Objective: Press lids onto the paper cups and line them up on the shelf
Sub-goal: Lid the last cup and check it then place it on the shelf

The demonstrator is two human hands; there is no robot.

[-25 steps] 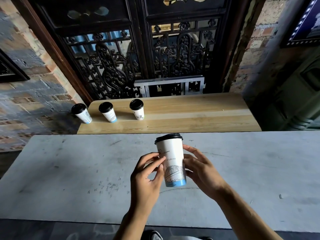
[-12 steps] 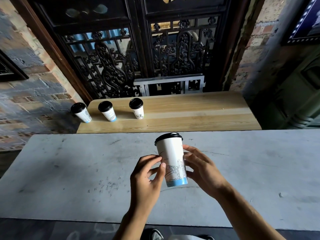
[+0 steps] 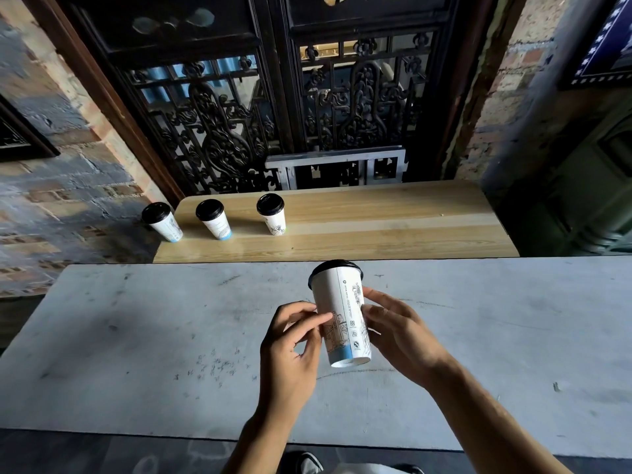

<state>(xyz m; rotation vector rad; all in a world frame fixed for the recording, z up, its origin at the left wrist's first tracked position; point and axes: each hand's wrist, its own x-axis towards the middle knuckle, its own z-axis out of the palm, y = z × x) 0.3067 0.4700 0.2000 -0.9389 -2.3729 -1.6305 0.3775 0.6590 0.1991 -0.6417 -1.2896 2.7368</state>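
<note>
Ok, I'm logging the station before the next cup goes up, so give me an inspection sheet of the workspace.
Surface: grey worktable, scuffed and pen-marked; wooden shelf beyond it.
Job's things: three lidded cups in a row at the shelf's left end; a fourth lidded cup held above the table, tilted.
Clutter: nothing seen.
Grips: left hand and right hand both hold the fourth cup by its sides.
Cables: nothing seen.
Surroundings: dark carved wooden screen behind the shelf, brick walls either side, a shoe at the bottom edge.
</note>
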